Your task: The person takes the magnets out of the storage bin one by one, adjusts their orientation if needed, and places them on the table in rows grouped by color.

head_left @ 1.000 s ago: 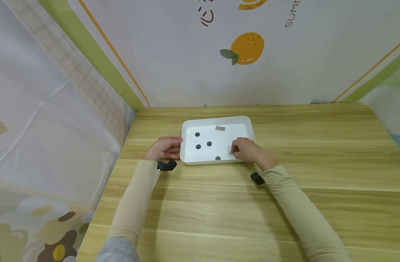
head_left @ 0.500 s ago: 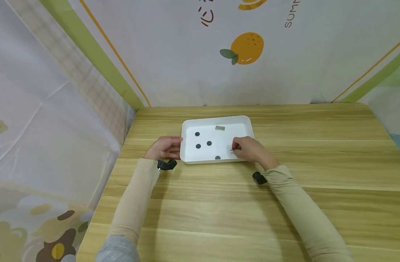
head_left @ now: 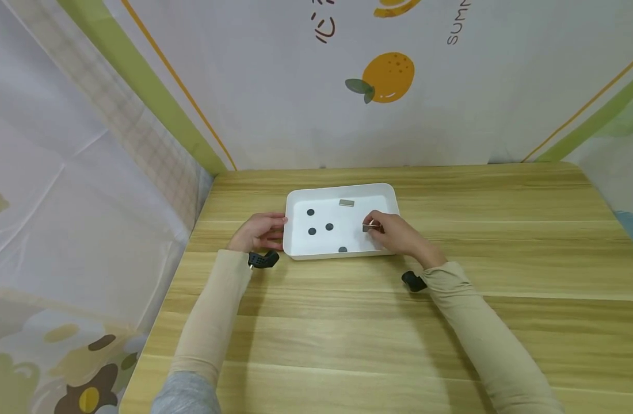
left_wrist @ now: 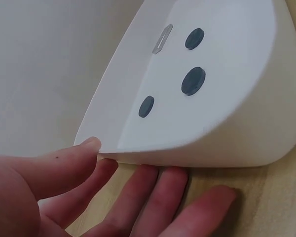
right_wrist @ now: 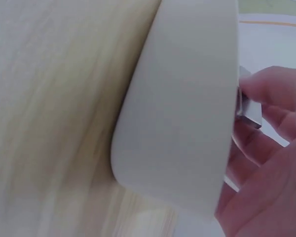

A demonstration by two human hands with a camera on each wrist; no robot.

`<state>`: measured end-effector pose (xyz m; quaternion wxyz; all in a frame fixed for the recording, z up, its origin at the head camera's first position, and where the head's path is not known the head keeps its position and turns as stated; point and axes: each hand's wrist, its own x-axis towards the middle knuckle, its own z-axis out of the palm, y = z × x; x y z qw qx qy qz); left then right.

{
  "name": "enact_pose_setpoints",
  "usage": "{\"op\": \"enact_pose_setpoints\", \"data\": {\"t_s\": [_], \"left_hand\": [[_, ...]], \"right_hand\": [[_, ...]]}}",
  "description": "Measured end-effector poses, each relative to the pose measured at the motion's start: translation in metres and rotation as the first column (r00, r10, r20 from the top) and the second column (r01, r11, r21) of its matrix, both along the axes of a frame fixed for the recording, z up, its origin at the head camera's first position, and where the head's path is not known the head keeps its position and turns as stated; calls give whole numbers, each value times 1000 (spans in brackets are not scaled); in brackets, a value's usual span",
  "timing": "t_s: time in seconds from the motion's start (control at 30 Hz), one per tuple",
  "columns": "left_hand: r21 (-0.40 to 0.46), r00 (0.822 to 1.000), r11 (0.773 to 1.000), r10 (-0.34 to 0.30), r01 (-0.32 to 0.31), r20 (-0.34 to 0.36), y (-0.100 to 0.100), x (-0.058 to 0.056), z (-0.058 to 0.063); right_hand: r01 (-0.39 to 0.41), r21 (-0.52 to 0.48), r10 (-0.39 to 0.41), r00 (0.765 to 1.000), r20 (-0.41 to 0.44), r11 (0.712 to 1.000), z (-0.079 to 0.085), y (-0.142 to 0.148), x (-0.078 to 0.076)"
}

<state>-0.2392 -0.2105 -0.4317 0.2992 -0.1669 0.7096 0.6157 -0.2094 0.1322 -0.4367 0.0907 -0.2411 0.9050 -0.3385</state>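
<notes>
A shallow white tray (head_left: 290,244) holds several black discs (left_wrist: 193,81) and a flat silver rectangular piece (head_left: 346,203) near its far wall. My left hand (head_left: 258,232) grips the tray's left end; in the left wrist view its thumb lies at the rim and the other fingers sit along the outer wall. Over the right part of the tray, my right hand (head_left: 391,233) pinches a small shiny rectangular metal piece (right_wrist: 250,112) between thumb and fingers. The tray's side wall hides part of that hand in the right wrist view.
The tray stands on a wood-grain table (head_left: 337,322), toward its far edge. Behind it hangs a white cloth (head_left: 285,115) with a printed orange, and another patterned cloth (head_left: 88,190) hangs along the left. Each wrist wears a black camera mount (head_left: 263,260).
My right hand has moved slightly away from the tray's near wall, and the metal piece in its fingers now shows more clearly. My left hand keeps its place on the tray.
</notes>
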Motion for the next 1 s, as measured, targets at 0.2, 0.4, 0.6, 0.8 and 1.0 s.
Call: {"op": "enact_pose_setpoints", "data": {"t_s": [0.2,0.4,0.6,0.8,1.0], "left_hand": [[0,1000,1000,6,-6,-12,-1,-1,-1],[14,1000,1000,22,-22,-10,-1,1,1],[17,1000,1000,11,-11,-17,-1,1,1],[16,1000,1000,23,-22,-14,0,1,-1],[18,1000,999,27,-27,-11,0,1,-1]], "right_hand": [[12,-98,-9,999,34,995,5,5,0],[5,-119,-3,1000,15,993,9,10,0],[5,-117,-2,1000,26,993,10,11,0],[15,-117,-11,999,35,993,11,11,0],[21,-111,-16,999,45,994,11,12,0]]}}
